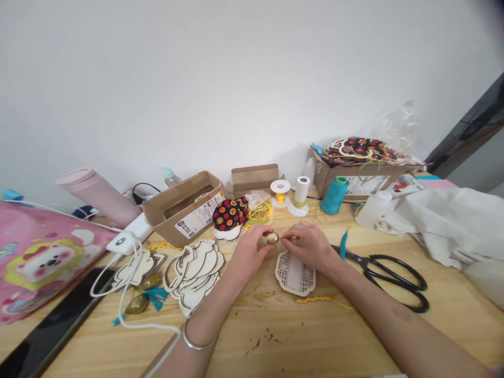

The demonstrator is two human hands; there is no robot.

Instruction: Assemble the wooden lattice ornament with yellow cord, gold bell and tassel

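Between the fingers of my left hand (254, 247) is a small round gold bell or bead (272, 238). My right hand (309, 244) pinches at the bead's right side, on something too thin to make out. Under my right fingers lies a pale wooden frame (295, 275) with cut lattice sides, flat on the table. A yellow braided cord (315, 300) lies just below it. Right of my right hand rest black-handled scissors (388, 273) and a small blue tassel (344, 244).
Pale wooden cutouts (200, 273) are piled on the left, beside gold ornaments with blue tassels (137, 303), a white cable and a phone (59, 320). Thread spools, a teal thread cone (334, 195) and cardboard boxes (185, 205) stand along the back. White cloth (452, 220) lies at right.
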